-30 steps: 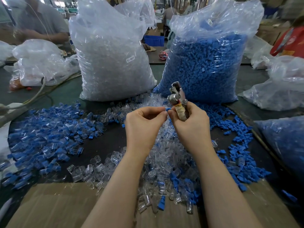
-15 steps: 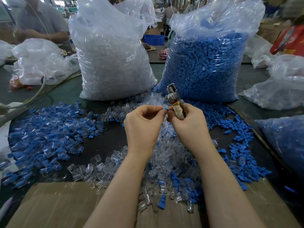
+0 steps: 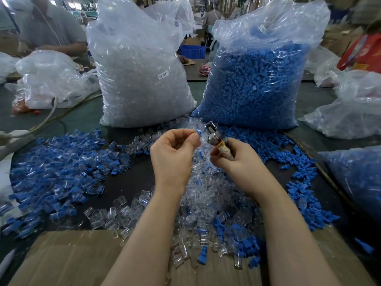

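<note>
Before the clear sack and blue sack, over the littered table, the hands have parted. The right hand stays clenched on the metal tool. The left hand has drawn aside, its fingers pinching the blue cap just beside the tool; it's probably pressed and finished.

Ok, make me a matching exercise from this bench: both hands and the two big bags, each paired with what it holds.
Column one:
1 left hand
2 right hand
3 bag with the white label
4 big bag right of it

Column two:
a blue parts
b metal tool
c small blue piece
d clear parts

Pairs: 1-c, 2-b, 3-d, 4-a.
</note>
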Tool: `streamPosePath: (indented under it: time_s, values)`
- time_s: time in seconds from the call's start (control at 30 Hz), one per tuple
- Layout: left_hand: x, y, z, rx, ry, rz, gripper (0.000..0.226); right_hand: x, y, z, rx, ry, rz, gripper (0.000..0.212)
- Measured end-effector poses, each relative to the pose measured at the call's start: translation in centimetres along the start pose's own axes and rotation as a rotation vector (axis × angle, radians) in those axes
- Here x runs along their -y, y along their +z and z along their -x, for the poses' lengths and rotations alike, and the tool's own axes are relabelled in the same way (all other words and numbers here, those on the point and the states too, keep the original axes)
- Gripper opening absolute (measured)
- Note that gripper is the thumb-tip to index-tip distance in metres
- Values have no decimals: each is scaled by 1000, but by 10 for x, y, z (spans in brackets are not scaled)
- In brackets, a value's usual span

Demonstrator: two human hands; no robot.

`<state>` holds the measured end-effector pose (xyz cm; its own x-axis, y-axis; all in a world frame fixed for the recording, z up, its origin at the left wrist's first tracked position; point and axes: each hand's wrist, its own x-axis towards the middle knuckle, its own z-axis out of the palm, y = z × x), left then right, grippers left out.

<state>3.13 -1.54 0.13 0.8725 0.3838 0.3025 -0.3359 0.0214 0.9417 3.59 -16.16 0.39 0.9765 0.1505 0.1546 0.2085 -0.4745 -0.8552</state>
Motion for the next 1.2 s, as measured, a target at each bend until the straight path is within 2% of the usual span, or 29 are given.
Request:
streamPosePath:
  time_s: [0.23,0.53,0.87,0.97,1.07,1.13,1.2]
  values:
    - [-2,0,0,42,27,24,13,1,0,0,81,-24,5,7]
    - [-4,-3,0,115,37,74,11,-1,2,0,79,-54,67,12]
    - [-6,-3,1,115,11,82,6,-2,6,1,39,-40,80,16]
    - [-8,-3,0,120,-56,93,6,-3,6,1,37,-43,86,12]
    - [-8,-4,-1,106,-195,135,4,-4,5,0,8,-48,127,8]
    - [-8,-11,-4,4,-340,249,5,-7,4,-2,-48,-36,167,5]
    - [-7,-24,-12,-172,-488,444,9,-10,0,-4,-120,-4,217,4]
